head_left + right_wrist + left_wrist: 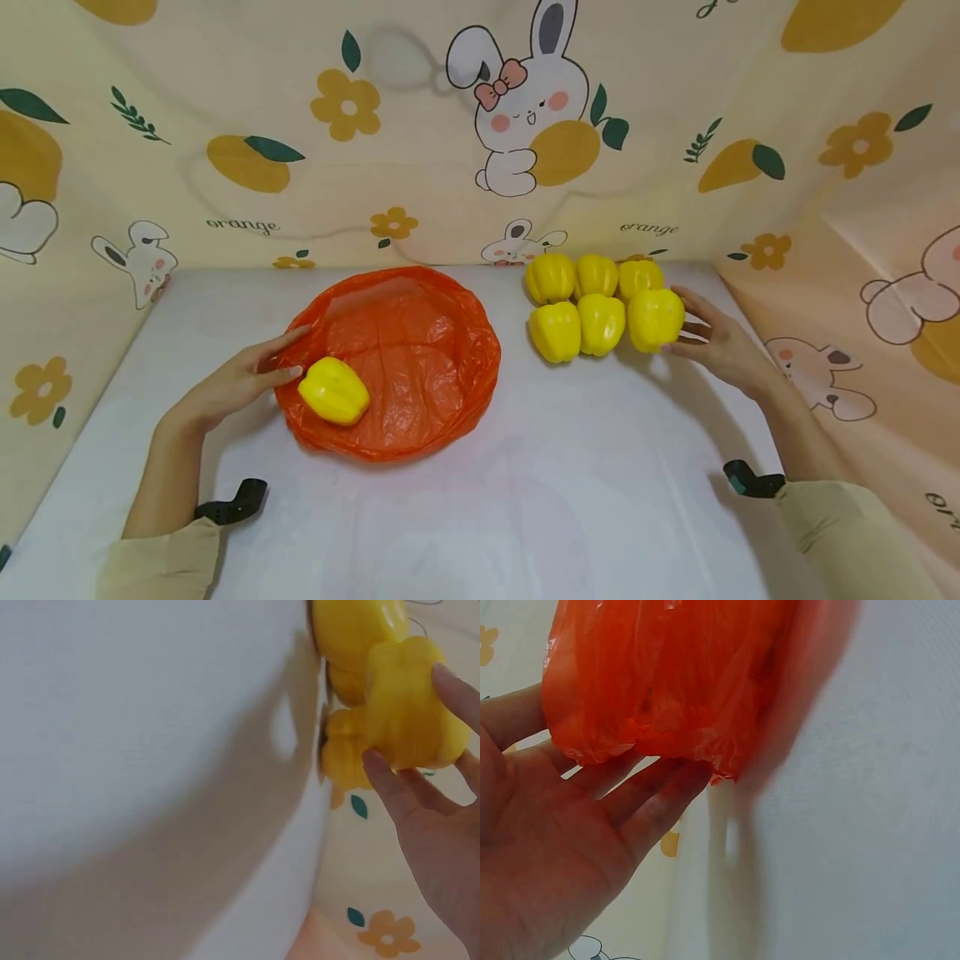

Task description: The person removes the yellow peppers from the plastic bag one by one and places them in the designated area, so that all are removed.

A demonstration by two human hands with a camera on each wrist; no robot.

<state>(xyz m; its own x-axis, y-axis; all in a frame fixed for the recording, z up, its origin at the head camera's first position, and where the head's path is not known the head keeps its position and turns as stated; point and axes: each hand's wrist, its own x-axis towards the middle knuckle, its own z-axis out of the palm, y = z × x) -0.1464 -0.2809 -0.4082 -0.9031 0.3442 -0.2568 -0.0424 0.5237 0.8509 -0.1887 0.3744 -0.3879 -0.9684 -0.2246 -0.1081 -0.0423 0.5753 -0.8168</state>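
Observation:
On the left, an orange-red plastic bag (408, 400) lies spread in a round shape with its mouth upward. One yellow bell pepper (334, 391) sits inside by its left rim. My left hand (243, 379) rests its extended fingers against the bag's left side. In the left wrist view, those fingers pass partly behind the bag wall (667, 682). To the right, my right hand (720, 346) holds another yellow bell pepper (656, 320) between thumb and fingers. That pepper (409, 705) is close to the other peppers in the right wrist view.
Several more yellow bell peppers (555, 332) stand in two rows at the table's back right. A white-covered table (465, 525) extends in front of the bag. Patterned cloth (420, 192) hangs along the back and sides.

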